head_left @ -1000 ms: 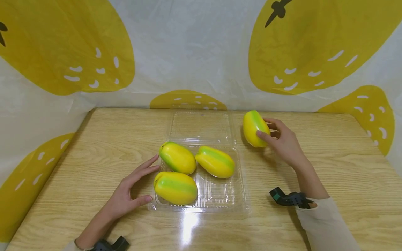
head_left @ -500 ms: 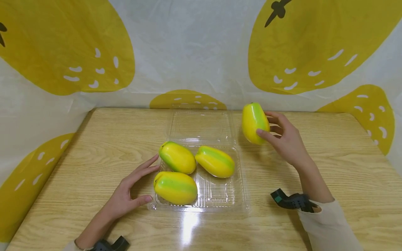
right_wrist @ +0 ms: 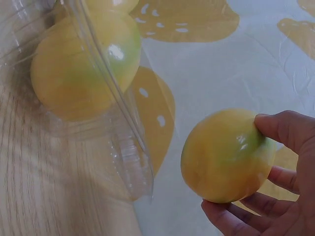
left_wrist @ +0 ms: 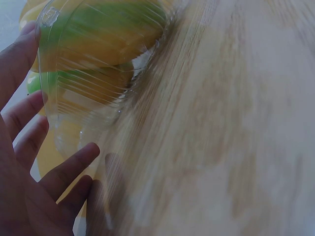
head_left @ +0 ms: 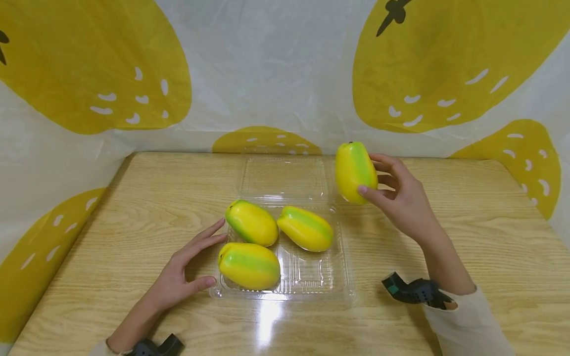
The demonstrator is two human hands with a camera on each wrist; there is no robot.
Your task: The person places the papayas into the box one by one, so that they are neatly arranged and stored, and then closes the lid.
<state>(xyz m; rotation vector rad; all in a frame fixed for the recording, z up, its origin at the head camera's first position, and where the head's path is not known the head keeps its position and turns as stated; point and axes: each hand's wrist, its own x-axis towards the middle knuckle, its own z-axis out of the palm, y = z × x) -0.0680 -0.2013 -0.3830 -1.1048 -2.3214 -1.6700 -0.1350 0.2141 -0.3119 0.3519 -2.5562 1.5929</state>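
Observation:
My right hand (head_left: 403, 198) holds a yellow papaya (head_left: 355, 173) with a green stripe, thumb on the near side and fingers behind it. The papaya is upright, to the right of a clear plastic clamshell box (head_left: 311, 277). In the right wrist view the same papaya (right_wrist: 224, 157) sits between thumb and fingertips. Inside the box lie three more: a back left papaya (head_left: 251, 223), a front left papaya (head_left: 249, 267) and a right papaya (head_left: 306, 229). My left hand (head_left: 180, 272) has its fingers spread along the box's left side, fingertips at the wall (left_wrist: 64, 98).
The box's clear lid (head_left: 285, 178) lies folded back toward the rear edge of the wooden table (head_left: 147, 212). Behind and to the left hangs a white cloth (head_left: 267, 64) with large yellow fruit prints. Each wrist wears a dark camera mount (head_left: 418, 290).
My right hand has raised the papaya toward the back, tipped it more upright, then shifted it slightly left. My left hand and the papayas in the box have stayed in place.

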